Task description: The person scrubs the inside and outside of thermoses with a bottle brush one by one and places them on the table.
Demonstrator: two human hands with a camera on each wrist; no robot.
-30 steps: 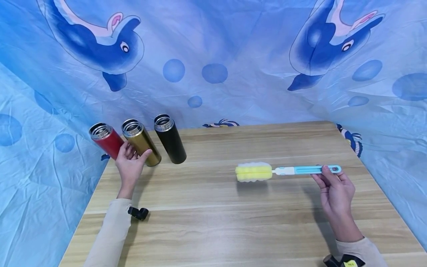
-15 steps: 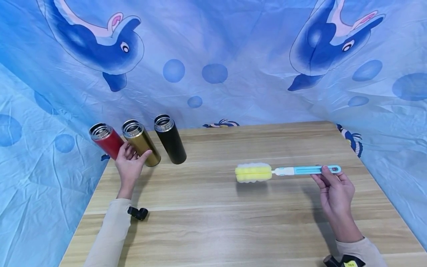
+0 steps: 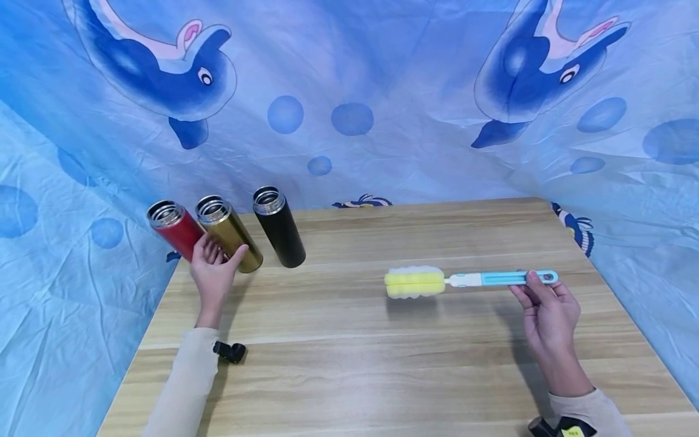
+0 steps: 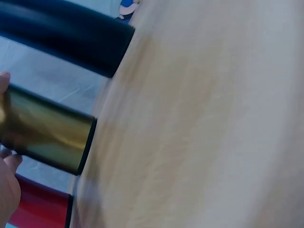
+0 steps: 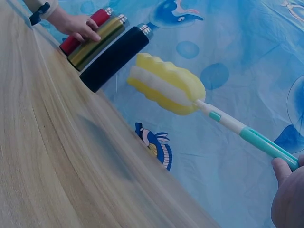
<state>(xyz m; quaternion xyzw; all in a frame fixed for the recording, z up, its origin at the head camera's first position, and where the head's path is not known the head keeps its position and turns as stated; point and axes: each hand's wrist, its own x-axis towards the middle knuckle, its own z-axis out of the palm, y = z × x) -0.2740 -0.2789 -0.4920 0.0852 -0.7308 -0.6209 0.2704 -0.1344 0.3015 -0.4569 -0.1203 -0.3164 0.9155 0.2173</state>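
My left hand (image 3: 213, 276) grips a gold thermos flask (image 3: 232, 233) low on its body, thumb on the right side and fingers on the left. The flask has no lid, and its steel neck shows. On its left stands a red flask (image 3: 177, 227), partly hidden by my fingers; on its right is a black flask (image 3: 280, 227). Both are open at the top too. My right hand (image 3: 551, 315) pinches the end of a blue and white handle of a bottle brush (image 5: 232, 123). The brush lies level above the table, its yellow and white sponge head (image 3: 415, 282) pointing left.
The wooden table (image 3: 349, 352) has its far edge against a blue curtain (image 3: 415, 73) printed with dolphins. Curtain also hangs at both sides. The three flasks stand near the table's back left corner.
The top of the gold flask has shifted slightly left, with its base nearly in place. My left forearm has moved a little to the right. The right hand and brush stay almost still.
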